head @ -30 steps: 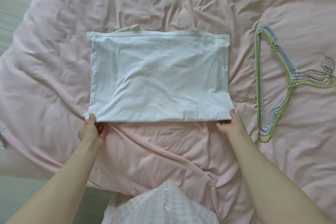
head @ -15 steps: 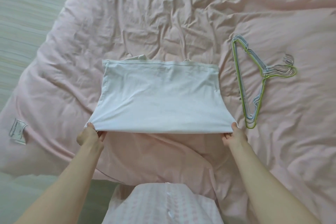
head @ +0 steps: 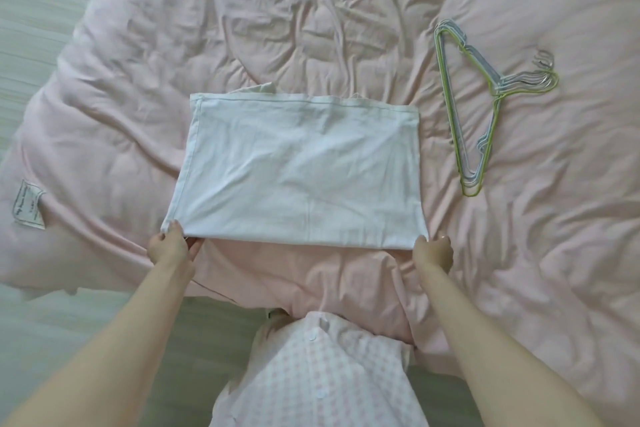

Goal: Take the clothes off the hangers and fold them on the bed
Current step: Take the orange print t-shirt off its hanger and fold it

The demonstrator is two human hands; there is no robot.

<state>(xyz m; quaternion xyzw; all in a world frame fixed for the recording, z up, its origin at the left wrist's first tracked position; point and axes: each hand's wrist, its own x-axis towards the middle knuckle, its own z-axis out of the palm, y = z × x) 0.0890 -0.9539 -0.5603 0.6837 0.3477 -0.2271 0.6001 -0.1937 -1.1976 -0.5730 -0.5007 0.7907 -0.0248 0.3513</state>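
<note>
Two hands, the left hand (head: 170, 246) and right hand (head: 433, 251), pinch the near corners of the folded white garment (head: 298, 170) on the pink quilt (head: 173, 45), with what seem several hangers (head: 485, 107) right of the garment.

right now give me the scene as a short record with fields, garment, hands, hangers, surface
garment: white garment, folded into a rough rectangle, lying on the bed
left hand: left hand pinches the near left corner
right hand: right hand grips the near right corner
hangers: stack of wire hangers, bare, lying to the right of the garment, apart from it
surface: wrinkled pink duvet, with a sewn label near its left edge
fold state: near edge held at both corners, not yet folded over
</note>
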